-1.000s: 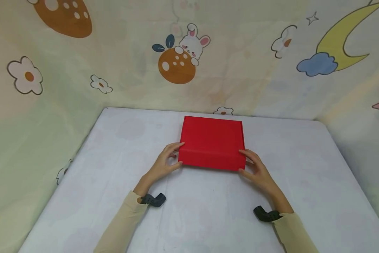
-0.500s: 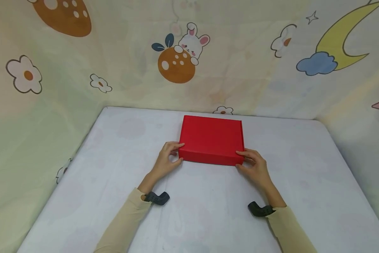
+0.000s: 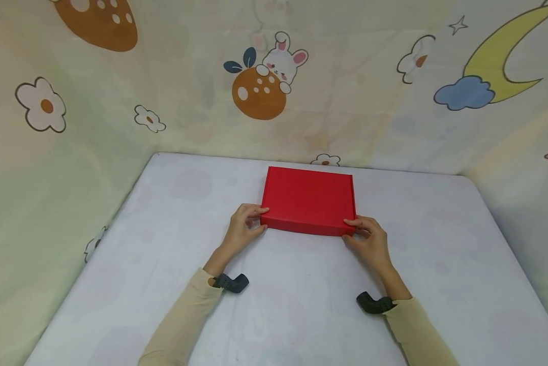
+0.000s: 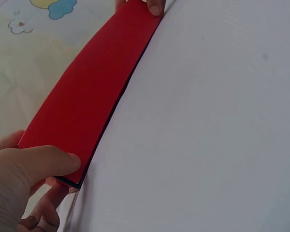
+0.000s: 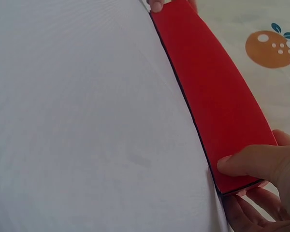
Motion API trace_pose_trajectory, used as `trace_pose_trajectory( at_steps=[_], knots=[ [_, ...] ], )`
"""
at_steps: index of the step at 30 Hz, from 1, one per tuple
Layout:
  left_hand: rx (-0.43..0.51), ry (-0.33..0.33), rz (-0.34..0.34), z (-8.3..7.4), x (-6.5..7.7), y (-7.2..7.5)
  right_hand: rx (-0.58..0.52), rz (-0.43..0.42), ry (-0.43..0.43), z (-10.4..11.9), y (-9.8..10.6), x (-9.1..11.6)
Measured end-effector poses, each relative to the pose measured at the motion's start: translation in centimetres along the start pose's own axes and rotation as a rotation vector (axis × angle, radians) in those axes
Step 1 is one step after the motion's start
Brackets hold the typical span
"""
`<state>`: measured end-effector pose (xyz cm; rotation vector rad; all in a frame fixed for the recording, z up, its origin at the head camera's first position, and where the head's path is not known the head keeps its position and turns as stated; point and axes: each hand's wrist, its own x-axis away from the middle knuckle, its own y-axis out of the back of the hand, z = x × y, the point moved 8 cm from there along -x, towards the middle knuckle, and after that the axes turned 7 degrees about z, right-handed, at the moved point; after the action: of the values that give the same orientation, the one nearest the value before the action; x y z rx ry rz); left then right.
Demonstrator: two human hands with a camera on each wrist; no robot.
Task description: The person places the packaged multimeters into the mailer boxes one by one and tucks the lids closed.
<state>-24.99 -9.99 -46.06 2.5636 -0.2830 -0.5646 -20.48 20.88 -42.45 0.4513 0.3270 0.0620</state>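
Note:
A flat red box [image 3: 308, 195] lies near the far edge of the white table, its lid down over it. At the near left corner my left hand [image 3: 242, 231] holds the box, its thumb [image 4: 72, 162] on the front face and fingertips on top. My right hand [image 3: 369, 241] grips the near right corner the same way, thumb [image 5: 227, 165] against the front face. Both wrist views show the red front panel [image 4: 87, 87] with a dark line along its lower edge. Some fingers are hidden behind the box's sides.
The white table [image 3: 297, 305] stretches around the box and toward the person. Behind it hangs a cloth backdrop [image 3: 187, 61] printed with flowers, a rabbit and a moon. Dark wrist-worn cameras [image 3: 232, 283] sit at both sleeves.
The box's front panel has swung down and in, looking shorter in the head view. Both hands have stayed at the front corners, the right one shifting slightly forward and inward.

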Motion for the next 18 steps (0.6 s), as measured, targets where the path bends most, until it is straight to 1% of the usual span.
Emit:
trace_pose_trajectory(
  at_steps=[4, 9, 11, 13, 15, 16, 18],
  knots=[
    [-0.015, -0.001, -0.022, -0.2, -0.1, -0.1, -0.015, -0.025, 0.000, 0.0, 0.0, 0.1],
    [-0.018, 0.034, -0.050, 0.0, -0.2, -0.4, -0.037, -0.051, 0.022, -0.1, -0.1, 0.2],
    [-0.011, 0.049, -0.050, 0.1, -0.2, -0.7, -0.042, -0.047, 0.032, -0.2, -0.1, 0.2],
    [-0.004, 0.063, -0.035, 0.2, -0.2, -1.0, -0.041, -0.024, 0.033, -0.5, -0.2, 0.2],
    [0.003, 0.082, -0.006, 0.2, -0.3, -1.0, -0.036, 0.025, 0.035, -1.2, -0.3, 0.0],
    [0.003, 0.100, 0.015, 0.2, -0.3, -1.0, -0.026, 0.055, 0.030, -1.6, -0.3, -0.2],
    [-0.023, 0.157, 0.068, 0.3, -0.5, -0.7, 0.014, 0.116, 0.004, -1.2, -0.2, -0.5]
  ],
)
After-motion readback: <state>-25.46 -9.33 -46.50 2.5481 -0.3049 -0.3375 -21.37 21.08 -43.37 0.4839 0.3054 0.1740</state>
